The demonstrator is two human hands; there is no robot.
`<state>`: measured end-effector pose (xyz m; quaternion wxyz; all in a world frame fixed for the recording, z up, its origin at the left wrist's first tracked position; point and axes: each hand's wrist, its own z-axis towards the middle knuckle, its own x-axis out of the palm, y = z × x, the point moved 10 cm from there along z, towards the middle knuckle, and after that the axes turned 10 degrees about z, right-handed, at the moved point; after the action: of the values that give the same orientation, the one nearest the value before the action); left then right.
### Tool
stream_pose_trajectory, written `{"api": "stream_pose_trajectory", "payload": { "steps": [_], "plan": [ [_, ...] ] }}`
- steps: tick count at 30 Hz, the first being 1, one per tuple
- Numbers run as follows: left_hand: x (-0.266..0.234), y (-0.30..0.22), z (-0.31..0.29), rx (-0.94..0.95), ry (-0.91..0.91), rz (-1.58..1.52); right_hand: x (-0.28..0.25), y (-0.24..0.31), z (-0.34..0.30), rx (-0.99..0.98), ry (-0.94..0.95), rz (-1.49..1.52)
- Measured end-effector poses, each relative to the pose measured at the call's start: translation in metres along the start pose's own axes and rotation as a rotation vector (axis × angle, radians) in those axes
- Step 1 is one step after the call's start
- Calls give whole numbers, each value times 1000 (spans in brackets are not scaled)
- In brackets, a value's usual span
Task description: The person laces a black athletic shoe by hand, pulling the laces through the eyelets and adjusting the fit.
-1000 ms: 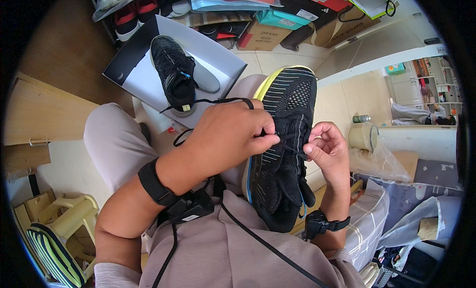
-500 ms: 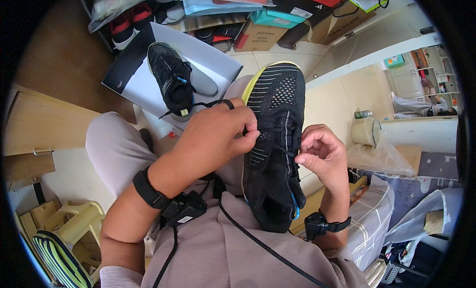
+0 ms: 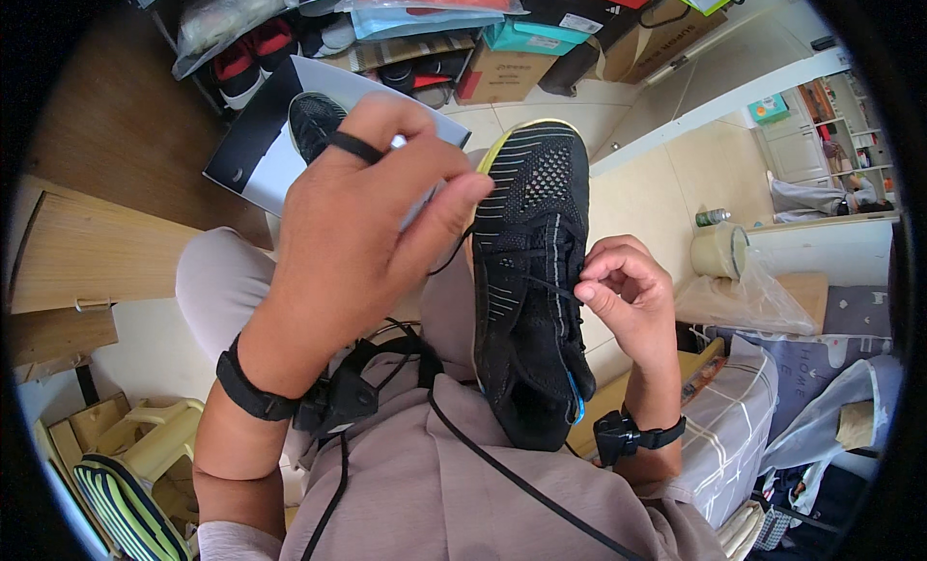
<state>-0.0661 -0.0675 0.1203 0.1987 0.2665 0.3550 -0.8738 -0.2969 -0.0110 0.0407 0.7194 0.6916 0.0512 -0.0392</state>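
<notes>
A black running shoe [image 3: 529, 189] with pale stripes and a yellow sole edge rests on my lap, toe pointing away. My right hand [image 3: 626, 281] is at the shoe's right side, thumb and fingers pinching a black shoelace [image 3: 552, 287] that crosses the tongue. To the left of the shoe, my left hand [image 3: 377, 209] is closed and raised, slightly blurred, with a black band round one finger. Another stretch of lace curves from the shoe down beneath this hand; the grip itself is partly hidden. The matching shoe [image 3: 311, 122] lies in an open box [image 3: 253, 155], mostly covered by my left hand.
Shoe boxes [image 3: 507, 73] and a rack with red-and-black shoes [image 3: 237, 73] stand at the back. At the left are a wooden cabinet [image 3: 87, 238] and a yellow stool [image 3: 159, 431]. A small bin [image 3: 719, 252] with a plastic bag stands at the right, near a mirror [image 3: 821, 155].
My left hand has pulled away from the shoe's lacing, leftward and up toward me, and now covers much of the boxed shoe. My right hand stays nearly in place at the lace.
</notes>
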Motion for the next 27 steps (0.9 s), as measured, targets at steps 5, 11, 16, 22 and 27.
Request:
{"api": "stream_pose_trajectory", "payload": {
  "steps": [5,11,16,22,27],
  "plan": [
    [36,-57,-8,274,380,-119,-3,15,2,-94,-48,109],
    [72,-101,-33,468,593,-303,28,26,0,-45,214,54],
    [77,-107,-38,463,592,-458,30,31,-8,47,196,161],
    [77,-104,-39,443,568,-471,28,42,-10,22,136,204],
    [64,-93,-26,351,466,-540,-6,31,-10,37,-34,830]
  ]
}}
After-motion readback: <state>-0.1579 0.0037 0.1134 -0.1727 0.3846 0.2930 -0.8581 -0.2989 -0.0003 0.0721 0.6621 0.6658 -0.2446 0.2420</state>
